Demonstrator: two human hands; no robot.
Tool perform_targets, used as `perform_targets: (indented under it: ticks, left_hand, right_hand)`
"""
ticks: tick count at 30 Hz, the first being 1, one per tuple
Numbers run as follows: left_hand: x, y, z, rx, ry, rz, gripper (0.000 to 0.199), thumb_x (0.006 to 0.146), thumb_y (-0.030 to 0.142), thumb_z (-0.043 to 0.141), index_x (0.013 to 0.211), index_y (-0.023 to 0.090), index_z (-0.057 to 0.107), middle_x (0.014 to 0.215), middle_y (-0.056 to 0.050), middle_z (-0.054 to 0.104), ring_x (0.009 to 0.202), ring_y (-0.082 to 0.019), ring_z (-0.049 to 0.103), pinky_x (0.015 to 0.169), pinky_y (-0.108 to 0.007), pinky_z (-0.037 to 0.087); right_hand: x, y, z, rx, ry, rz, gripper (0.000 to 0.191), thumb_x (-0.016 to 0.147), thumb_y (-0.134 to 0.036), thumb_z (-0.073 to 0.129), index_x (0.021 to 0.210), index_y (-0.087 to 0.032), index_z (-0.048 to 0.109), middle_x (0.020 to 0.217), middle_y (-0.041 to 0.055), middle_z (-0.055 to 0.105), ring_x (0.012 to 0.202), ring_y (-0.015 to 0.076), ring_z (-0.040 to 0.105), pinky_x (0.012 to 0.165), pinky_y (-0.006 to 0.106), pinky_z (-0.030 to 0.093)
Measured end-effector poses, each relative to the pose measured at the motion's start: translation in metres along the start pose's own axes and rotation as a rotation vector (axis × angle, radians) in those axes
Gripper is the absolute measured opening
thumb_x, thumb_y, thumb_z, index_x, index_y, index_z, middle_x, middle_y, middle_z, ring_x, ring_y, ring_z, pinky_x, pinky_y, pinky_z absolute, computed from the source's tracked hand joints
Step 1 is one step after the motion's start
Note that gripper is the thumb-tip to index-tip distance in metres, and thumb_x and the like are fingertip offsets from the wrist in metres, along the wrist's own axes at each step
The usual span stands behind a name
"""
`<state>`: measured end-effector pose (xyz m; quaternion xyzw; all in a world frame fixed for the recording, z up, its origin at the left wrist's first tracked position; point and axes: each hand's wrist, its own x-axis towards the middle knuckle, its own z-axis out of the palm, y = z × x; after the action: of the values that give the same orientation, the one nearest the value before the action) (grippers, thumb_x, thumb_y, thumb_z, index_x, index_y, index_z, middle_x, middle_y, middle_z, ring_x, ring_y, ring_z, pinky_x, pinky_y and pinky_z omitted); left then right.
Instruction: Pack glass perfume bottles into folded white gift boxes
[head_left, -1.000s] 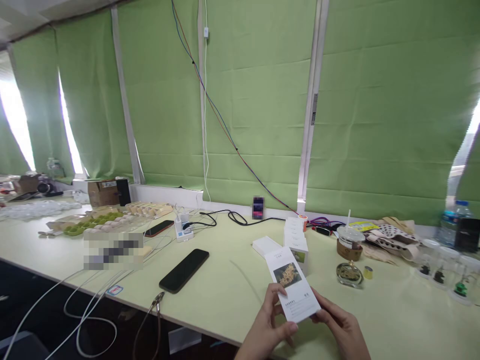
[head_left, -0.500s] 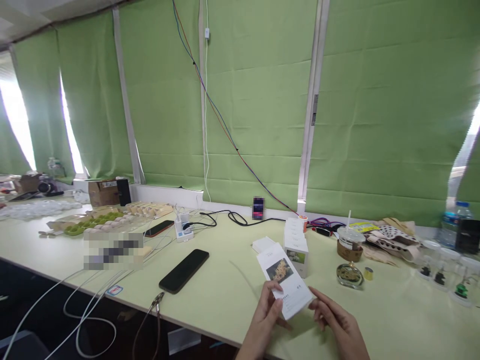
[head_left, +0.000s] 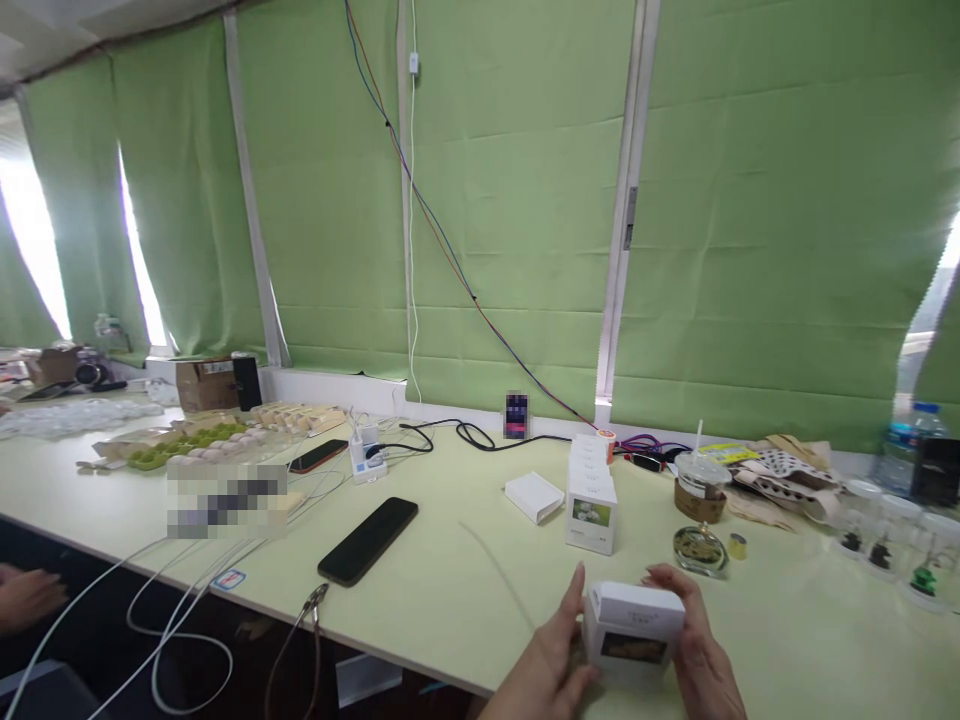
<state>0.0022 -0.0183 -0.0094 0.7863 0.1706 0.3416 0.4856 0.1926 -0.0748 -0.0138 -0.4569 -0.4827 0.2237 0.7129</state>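
Note:
A small white box (head_left: 637, 620) with a flower photo on its front is held upright between my two hands, close to the table's front edge. My left hand (head_left: 551, 645) grips its left side, thumb low and a finger up along the side. Around its right side curl the fingers of my right hand (head_left: 697, 640). Beyond it stands a row of similar white boxes (head_left: 591, 515), the front one with a white-flower photo. Just left of that row, a plain white box (head_left: 534, 496) lies flat.
A black phone (head_left: 369, 540) lies left of centre, near a power strip (head_left: 367, 460) with cables. To the right are a lidded cup (head_left: 701, 485), a glass dish (head_left: 700, 550) and clear plastic cups (head_left: 926, 565). Another person's hand (head_left: 30, 597) shows at the far left.
The box was tilted and looked flat, its long front facing up; now it stands upright, its top toward me. My right hand has closed onto its side. Another person's hand has appeared at left.

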Motion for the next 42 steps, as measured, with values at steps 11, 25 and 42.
perform_targets:
  ticks: [11,25,42]
  left_hand:
    - [-0.001,0.002,-0.003,0.01,0.006,-0.003,0.083,0.072,0.004,0.058,0.144,0.032,0.026,0.135,-0.007,0.043,0.119,-0.027,0.048,0.102,-0.042,0.039]
    - [0.011,0.039,-0.014,0.277,-0.07,0.01,0.092,0.068,0.003,0.067,0.141,0.039,0.025,0.148,-0.004,0.026,0.129,-0.029,0.038,0.107,-0.04,0.033]
    - [0.009,0.006,0.014,0.148,0.246,0.15,0.067,0.081,0.048,0.057,0.137,0.014,0.042,0.137,-0.015,0.049,0.125,-0.031,0.047,0.103,-0.041,0.041]
  right_hand:
    - [0.001,-0.002,0.005,0.394,-0.007,0.095,0.026,0.082,-0.051,0.053,0.082,-0.026,0.056,0.101,0.0039,0.052,0.087,0.0222,0.058,0.069,0.031,0.051]
    - [0.002,0.008,0.001,0.268,-0.049,0.249,0.038,0.08,-0.057,0.055,0.099,-0.024,0.059,0.091,0.0043,0.066,0.076,0.021,0.06,0.061,0.025,0.049]
    - [0.007,0.014,-0.001,0.148,-0.19,0.106,0.029,0.085,-0.051,0.051,0.094,-0.024,0.06,0.096,0.0045,0.062,0.081,0.0199,0.059,0.072,0.027,0.05]
